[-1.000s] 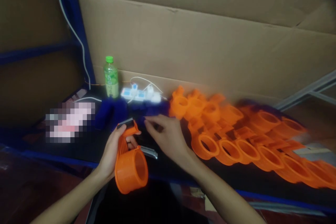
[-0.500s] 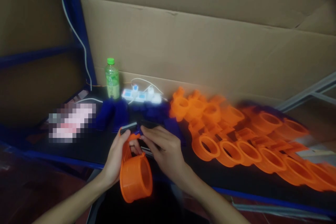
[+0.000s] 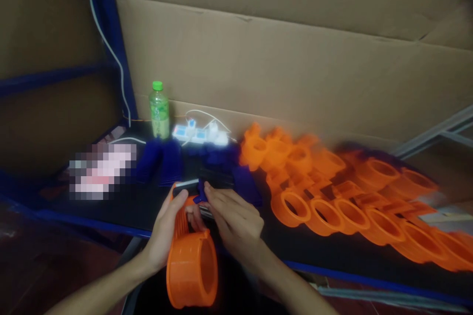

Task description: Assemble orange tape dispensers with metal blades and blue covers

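Observation:
My left hand (image 3: 165,224) is closed around the neck of an orange tape dispenser (image 3: 192,270), its thumb on the black strip below the serrated blade (image 3: 186,186). The dispenser's round hub hangs downward. My right hand (image 3: 236,214) pinches a small dark blue plastic part (image 3: 201,193) against the dispenser's head, at the right end of the blade. The fingers hide how far this part sits on the head. Behind my hands lie dark blue flat pieces (image 3: 172,165) in stacks.
Rows of more orange tape dispensers (image 3: 354,215) cover the right of the black table (image 3: 121,214). A green-capped bottle (image 3: 159,113) and a white power strip (image 3: 201,134) stand at the back, before a cardboard wall (image 3: 258,69). A blurred-out pinkish item (image 3: 105,170) lies left.
The dispenser and both hands have come slightly lower and closer, with the hub dropping most. My right hand still pinches the blue part at the blade's end.

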Action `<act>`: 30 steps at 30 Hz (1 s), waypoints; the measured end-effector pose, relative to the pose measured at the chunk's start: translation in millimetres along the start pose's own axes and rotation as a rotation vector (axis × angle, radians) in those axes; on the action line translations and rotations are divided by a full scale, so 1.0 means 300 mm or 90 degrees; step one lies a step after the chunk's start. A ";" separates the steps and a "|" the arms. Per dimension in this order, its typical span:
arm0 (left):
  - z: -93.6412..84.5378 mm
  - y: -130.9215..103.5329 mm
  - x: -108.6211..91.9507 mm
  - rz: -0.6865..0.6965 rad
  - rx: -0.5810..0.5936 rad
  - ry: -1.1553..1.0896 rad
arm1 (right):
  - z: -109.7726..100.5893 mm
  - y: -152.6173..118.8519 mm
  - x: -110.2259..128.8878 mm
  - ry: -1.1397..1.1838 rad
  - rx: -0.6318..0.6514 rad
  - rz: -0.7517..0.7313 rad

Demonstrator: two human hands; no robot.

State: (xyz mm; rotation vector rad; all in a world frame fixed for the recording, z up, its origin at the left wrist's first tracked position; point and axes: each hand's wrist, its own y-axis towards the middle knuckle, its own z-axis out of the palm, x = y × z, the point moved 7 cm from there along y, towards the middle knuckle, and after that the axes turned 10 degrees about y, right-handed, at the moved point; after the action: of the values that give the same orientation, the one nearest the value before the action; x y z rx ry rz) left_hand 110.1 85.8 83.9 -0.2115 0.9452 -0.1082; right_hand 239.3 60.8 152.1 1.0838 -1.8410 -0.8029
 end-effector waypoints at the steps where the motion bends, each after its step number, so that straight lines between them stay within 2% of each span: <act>1: 0.007 0.000 -0.010 -0.001 -0.002 -0.003 | 0.003 -0.006 0.000 -0.006 -0.007 -0.005; 5: 0.020 -0.005 -0.030 -0.007 -0.012 -0.016 | 0.016 -0.033 0.006 -0.053 -0.039 -0.066; 9: 0.003 -0.014 -0.006 -0.018 -0.022 -0.031 | 0.031 -0.045 0.011 -0.055 -0.020 -0.110; 16: -0.055 -0.027 0.065 -0.050 -0.027 -0.024 | 0.026 -0.034 0.037 -0.029 0.023 -0.061; 22: -0.018 -0.037 0.080 -0.055 0.041 -0.039 | -0.029 0.014 0.036 0.002 0.002 -0.009; 24: -0.006 -0.035 0.074 -0.041 0.068 -0.030 | -0.053 0.032 0.039 -0.009 0.003 -0.022; 27: -0.017 -0.025 0.042 0.018 0.062 0.036 | -0.067 0.055 0.058 -0.074 0.049 -0.070; 30: -0.036 -0.015 0.018 0.049 0.059 0.155 | -0.050 0.074 0.072 -0.136 0.119 -0.065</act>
State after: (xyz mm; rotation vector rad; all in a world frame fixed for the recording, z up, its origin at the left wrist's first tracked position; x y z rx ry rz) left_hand 104.6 79.0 74.5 -0.0766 1.1867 -0.1090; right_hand 238.5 49.1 184.5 1.2576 -2.0865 -0.8461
